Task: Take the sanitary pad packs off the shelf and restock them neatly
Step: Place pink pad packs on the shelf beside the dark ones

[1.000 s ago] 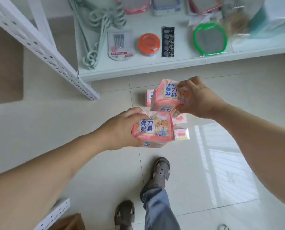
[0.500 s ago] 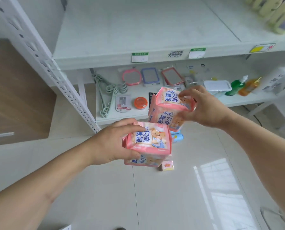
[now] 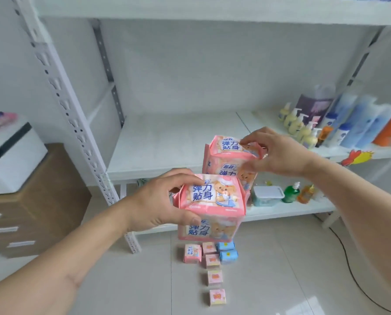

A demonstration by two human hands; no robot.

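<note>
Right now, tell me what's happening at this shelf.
A person holds pink pad packs in both hands in front of a white shelf. The left hand grips one stack, the right hand pinches another higher up, over the shelf's front edge. More small packs lie on the floor below. Bottles stand on the shelf's right.

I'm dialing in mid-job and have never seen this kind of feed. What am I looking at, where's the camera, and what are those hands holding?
There is no machine here: one wide-angle camera on a person's head looks forward and down. The left hand grips a pink pad pack, and the right hand pinches a second pink pack. Ahead is a white shelf with bottles at its right end. More small packs, pink and blue, lie on the floor below.
</note>
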